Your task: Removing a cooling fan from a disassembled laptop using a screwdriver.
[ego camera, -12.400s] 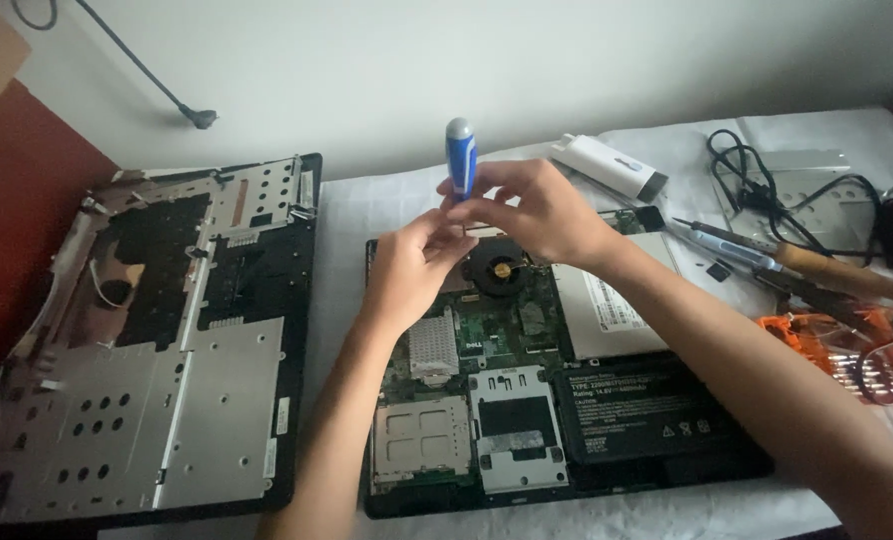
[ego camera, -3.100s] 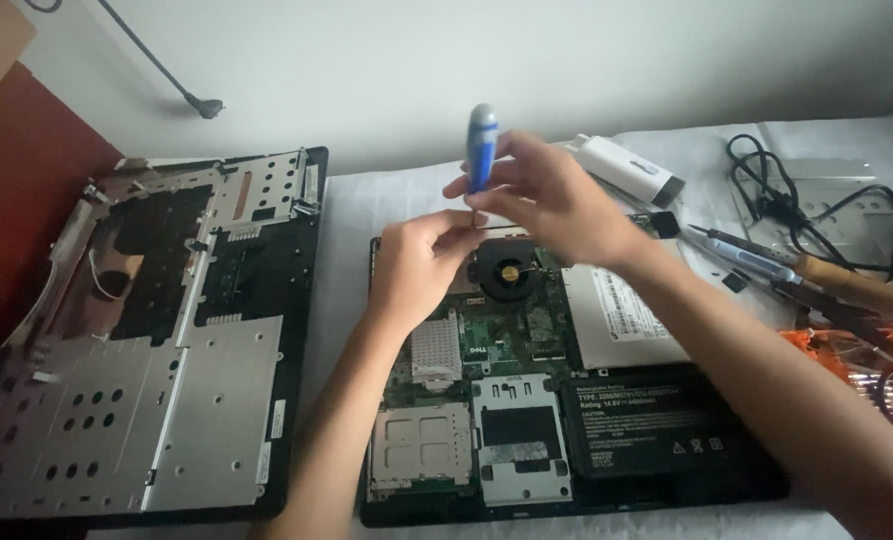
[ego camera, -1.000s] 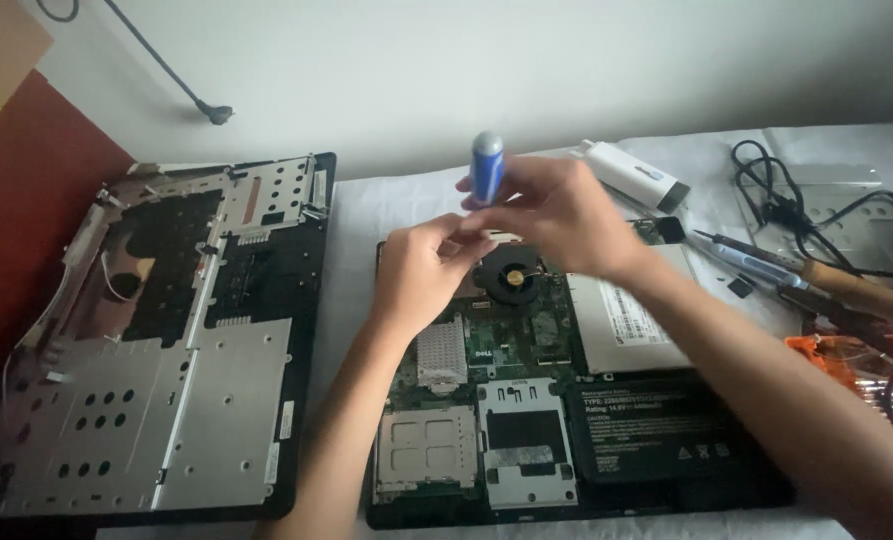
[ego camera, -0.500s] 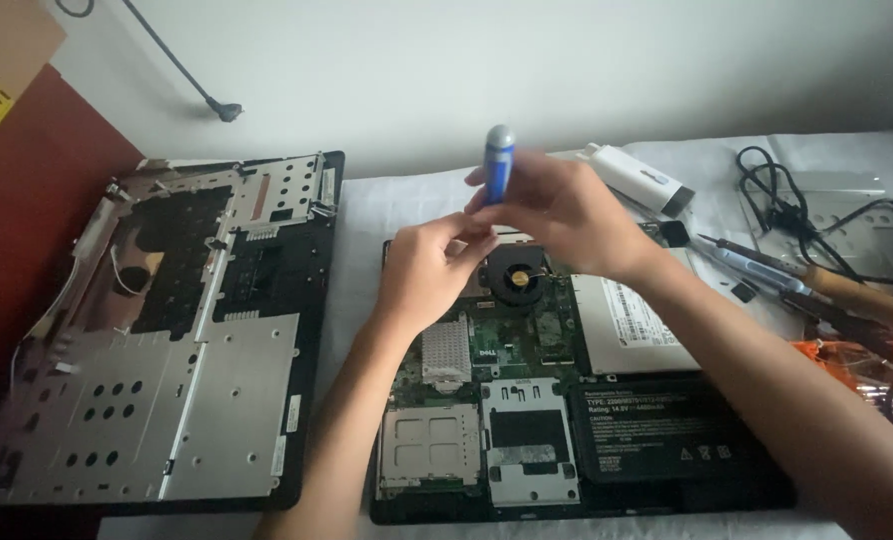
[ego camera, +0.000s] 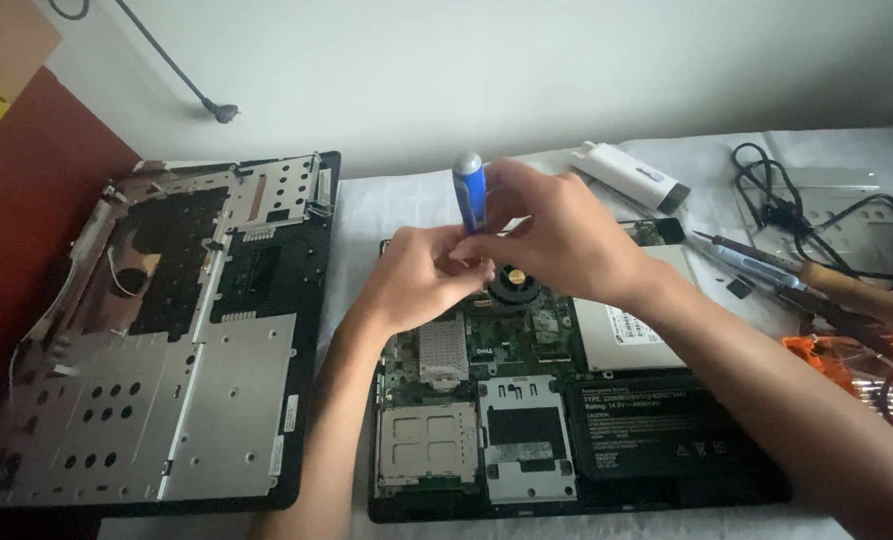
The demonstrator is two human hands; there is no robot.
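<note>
Slippage worries me: my right hand (ego camera: 557, 235) fingers grip the blue screwdriver (ego camera: 470, 190) upright, left hand (ego camera: 422, 275) fingers pinching near its tip over the opened laptop (ego camera: 527, 420), where a skid could gouge the board.

- Opened laptop base (ego camera: 567, 440) lies centre on tabletop (ego camera: 367, 200).
- Detached chassis panel (ego camera: 167, 340) lies left of it.
- Soldering iron (ego camera: 807, 275) and cables (ego camera: 797, 200) lie right.
</note>
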